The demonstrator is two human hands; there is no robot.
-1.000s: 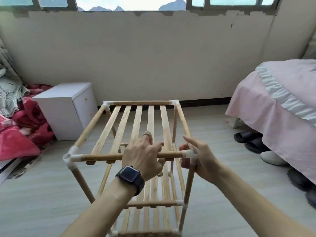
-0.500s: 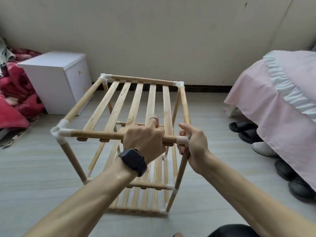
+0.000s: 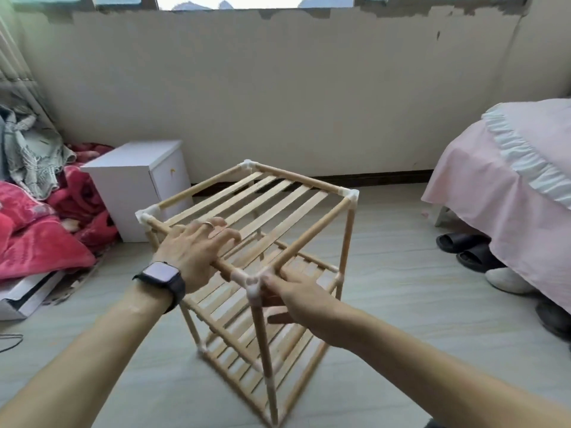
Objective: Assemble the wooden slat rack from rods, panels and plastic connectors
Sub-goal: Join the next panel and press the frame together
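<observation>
Nearest to us, our right hand (image 3: 299, 299) pinches the rack (image 3: 312, 239) at its closest top corner. The thumb presses the white connector (image 3: 248, 280) and the fingers curl behind the post (image 3: 262, 350) just under it. Just to the left, our left hand (image 3: 194, 251) lies palm-down on the top front rod (image 3: 225, 267). Its fingers reach forward, fairly straight, over the top slats (image 3: 278, 199), and the thumb is hidden from us. This hand wears a ring (image 3: 208, 224), and a dark watch (image 3: 160, 277) sits on the wrist. The two hands are close together but do not touch, and both are on the same top edge.

The rack stands on the floor (image 3: 401, 304) in the middle of the room with one corner turned toward us. Two more slatted shelves show below the top one, and white connectors join the rods at each corner we can see. The lower part is blurred.

Beyond it on the left a white cabinet (image 3: 136, 180) stands against the wall (image 3: 278, 103), just beside a heap of red blanket (image 3: 34, 239). On the right is a bed (image 3: 494, 186) with a pink cover, and dark slippers (image 3: 463, 247) lie on the floor at its edge. A window (image 3: 247, 0) runs along the top of the wall.
</observation>
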